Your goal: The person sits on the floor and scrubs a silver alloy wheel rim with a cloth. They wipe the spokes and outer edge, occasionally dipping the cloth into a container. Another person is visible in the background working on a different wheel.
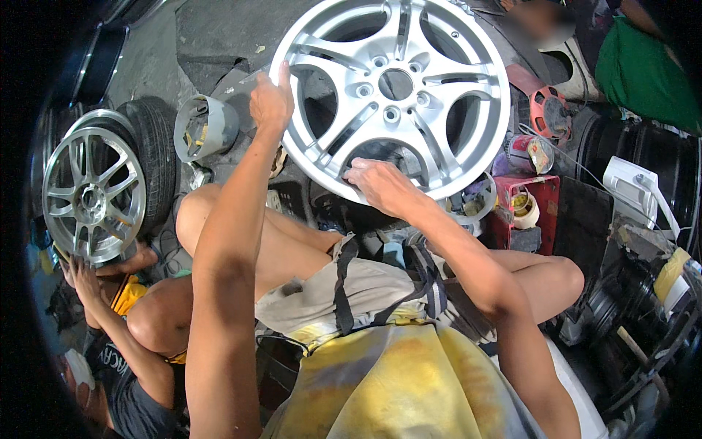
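Note:
A large silver alloy wheel (401,111) with paired spokes and a round centre hole is held up in front of me, its face toward me. My left hand (271,102) grips its outer edge at the left, one finger stretched up along the rim. At the lower edge, my right hand (382,186) is closed over the rim, with its fingertips reaching in near a spoke opening. The parts of both hands behind the wheel are hidden.
At left, another person's hand (82,284) touches a second silver wheel (91,197) beside a black tyre (152,157). A grey bucket (208,128) stands near my left knee. At right are a red box (537,194), a paint can (530,154) and a white container (630,192).

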Motion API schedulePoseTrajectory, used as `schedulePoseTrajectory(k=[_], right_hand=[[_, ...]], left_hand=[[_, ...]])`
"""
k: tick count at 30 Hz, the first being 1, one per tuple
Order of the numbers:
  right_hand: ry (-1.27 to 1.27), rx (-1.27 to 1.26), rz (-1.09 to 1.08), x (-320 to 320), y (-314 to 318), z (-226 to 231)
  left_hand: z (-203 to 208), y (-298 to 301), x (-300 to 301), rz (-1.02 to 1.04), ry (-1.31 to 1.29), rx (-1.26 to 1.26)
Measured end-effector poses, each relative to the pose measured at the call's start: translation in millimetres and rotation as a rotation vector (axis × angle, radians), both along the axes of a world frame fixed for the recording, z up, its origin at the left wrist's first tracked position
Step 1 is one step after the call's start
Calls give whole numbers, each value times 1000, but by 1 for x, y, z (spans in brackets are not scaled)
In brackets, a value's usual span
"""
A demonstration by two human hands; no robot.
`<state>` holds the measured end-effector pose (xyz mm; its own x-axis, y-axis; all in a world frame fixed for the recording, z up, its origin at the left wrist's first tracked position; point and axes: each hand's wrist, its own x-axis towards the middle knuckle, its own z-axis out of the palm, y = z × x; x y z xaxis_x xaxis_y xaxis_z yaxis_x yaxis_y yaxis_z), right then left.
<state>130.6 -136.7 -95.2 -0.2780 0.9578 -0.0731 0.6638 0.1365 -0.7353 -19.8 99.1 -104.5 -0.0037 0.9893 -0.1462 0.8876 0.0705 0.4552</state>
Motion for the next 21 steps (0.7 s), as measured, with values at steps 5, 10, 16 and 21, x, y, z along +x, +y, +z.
schedulePoseTrajectory(k=[5, 10, 16, 21], right_hand=[[14, -71, -21, 4, -9, 10], [49, 5, -169, -8, -6, -4], [120, -99, -281, -12, 2, -9], [189, -122, -311, -10, 0, -16]], left_hand=[[-5, 2, -6, -27, -7, 23], [-5, 1, -2, -12, 6, 30], [-11, 2, -8, -21, -13, 53], [-17, 2, -10, -19, -38, 94]])
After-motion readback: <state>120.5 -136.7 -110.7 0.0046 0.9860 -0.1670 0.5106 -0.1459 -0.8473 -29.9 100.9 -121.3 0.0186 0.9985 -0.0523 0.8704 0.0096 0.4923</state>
